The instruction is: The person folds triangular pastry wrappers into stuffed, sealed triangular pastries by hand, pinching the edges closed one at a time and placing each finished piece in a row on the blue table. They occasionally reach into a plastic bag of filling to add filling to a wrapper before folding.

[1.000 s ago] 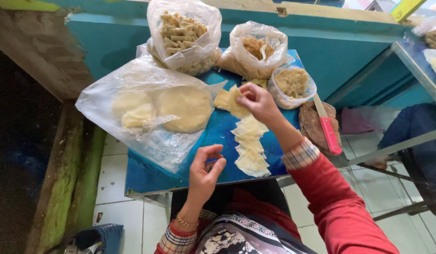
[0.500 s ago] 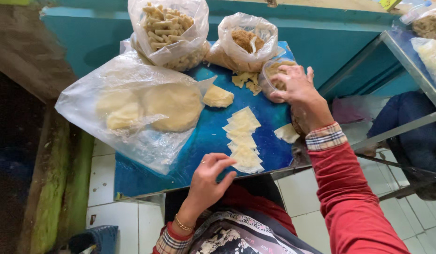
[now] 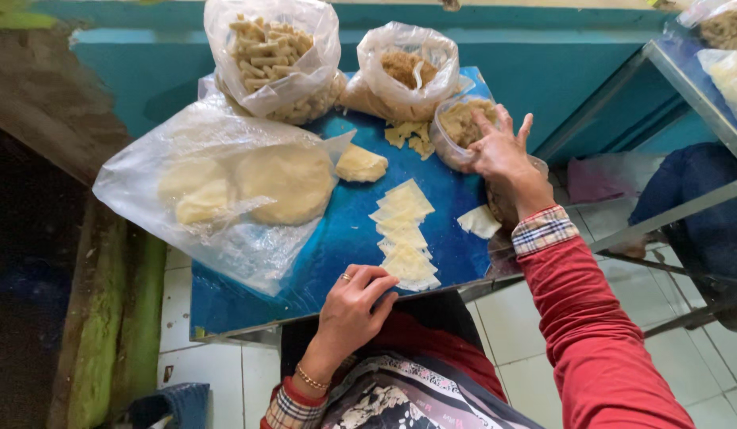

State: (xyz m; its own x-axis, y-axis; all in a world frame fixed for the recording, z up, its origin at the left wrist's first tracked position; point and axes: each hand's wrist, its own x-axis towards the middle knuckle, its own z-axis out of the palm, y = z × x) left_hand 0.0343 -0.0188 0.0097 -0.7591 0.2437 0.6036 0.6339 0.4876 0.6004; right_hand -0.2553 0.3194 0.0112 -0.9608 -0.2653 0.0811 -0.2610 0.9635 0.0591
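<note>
The right hand (image 3: 502,151) reaches out at about one o'clock on the blue worktop (image 3: 336,254), fingers spread and laid over the rim of a small clear bag of brownish filling (image 3: 462,127); whether it pinches any of the filling cannot be told. The left hand (image 3: 354,306) rests at six o'clock on the near edge, fingers loosely curled, the tips just touching the lowest piece in a row of thin pale dough wrappers (image 3: 404,234). It holds nothing.

The wrappers run in an overlapping line from the middle of the worktop toward six o'clock. They look light, soft and limp, likely to tear or stick to one another, so a corner or free edge, lifted gently, seems the best place to take one. One loose wrapper (image 3: 479,222) lies apart at three o'clock, near the right wrist. The filling looks crumbly and would probably be picked up in small pinches.

A lump of dough (image 3: 360,164) sits just past centre toward twelve o'clock, with small cut scraps (image 3: 410,137) beyond it. At nine to ten o'clock a large clear bag with flat dough rounds (image 3: 249,187) sprawls over the left edge. At eleven and twelve o'clock stand a bag of rolled pieces (image 3: 273,56) and a second bag of filling (image 3: 406,71).

Bare room is narrow: a strip between the large bag and the wrappers, and the near left corner. The right and near edges drop straight to a tiled floor (image 3: 217,373).
</note>
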